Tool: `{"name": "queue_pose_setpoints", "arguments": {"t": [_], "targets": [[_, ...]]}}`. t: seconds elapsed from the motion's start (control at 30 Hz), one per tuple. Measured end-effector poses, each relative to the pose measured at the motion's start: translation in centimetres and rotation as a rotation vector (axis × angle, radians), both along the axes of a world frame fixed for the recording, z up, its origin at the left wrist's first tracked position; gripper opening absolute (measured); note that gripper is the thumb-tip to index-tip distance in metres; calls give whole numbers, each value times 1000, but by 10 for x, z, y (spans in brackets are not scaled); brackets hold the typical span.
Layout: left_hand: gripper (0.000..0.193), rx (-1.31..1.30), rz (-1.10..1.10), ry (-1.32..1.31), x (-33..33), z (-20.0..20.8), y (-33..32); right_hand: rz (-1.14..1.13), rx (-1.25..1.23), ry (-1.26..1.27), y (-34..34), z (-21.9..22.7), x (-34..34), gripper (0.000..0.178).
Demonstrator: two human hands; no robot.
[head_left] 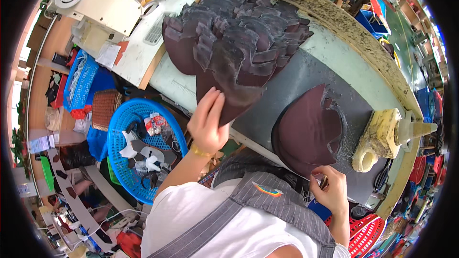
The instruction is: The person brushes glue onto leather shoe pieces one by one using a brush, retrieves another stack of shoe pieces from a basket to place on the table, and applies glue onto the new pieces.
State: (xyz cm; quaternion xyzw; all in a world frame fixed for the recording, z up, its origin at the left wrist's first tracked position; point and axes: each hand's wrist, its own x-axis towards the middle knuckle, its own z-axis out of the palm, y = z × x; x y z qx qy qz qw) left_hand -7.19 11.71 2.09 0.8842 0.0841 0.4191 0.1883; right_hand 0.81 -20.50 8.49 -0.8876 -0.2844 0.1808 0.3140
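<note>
A large pile of overlapping maroon shaped pieces (260, 33), seemingly leather or coated fabric with rough grey edges, lies at the far middle of the work table. At its near end, my left hand (209, 122) grips the edge of a pointed maroon piece (229, 91), its thumb hidden beneath. A smaller neat stack of maroon pieces (306, 131) rests on a dark mat to the right. Just below that stack, my right hand (331, 188) has its fingers curled together. Something small and shiny shows between them, too small to name.
A yellow glue-crusted holder (377, 141) stands right of the stack. The dark mat (330, 74) covers part of the table. To my left is a blue basket (114, 155) of scraps; a cream machine (98, 2) stands far left. A red basket (368, 234) is low right.
</note>
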Motion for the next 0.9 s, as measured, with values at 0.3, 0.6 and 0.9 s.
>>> {"name": "queue_pose_setpoints", "arguments": {"t": [0.3, 0.6, 0.9], "targets": [[80, -520, 253, 120, 32, -90, 52, -191, 99, -8, -34, 17, -11, 7], [27, -1669, -221, 171, 30, -44, 95, -428, 225, -284, -52, 35, 13, 20], [22, -1856, -436, 91, 61, -37, 83, -363, -241, -781, -126, -39, 27, 50]]}}
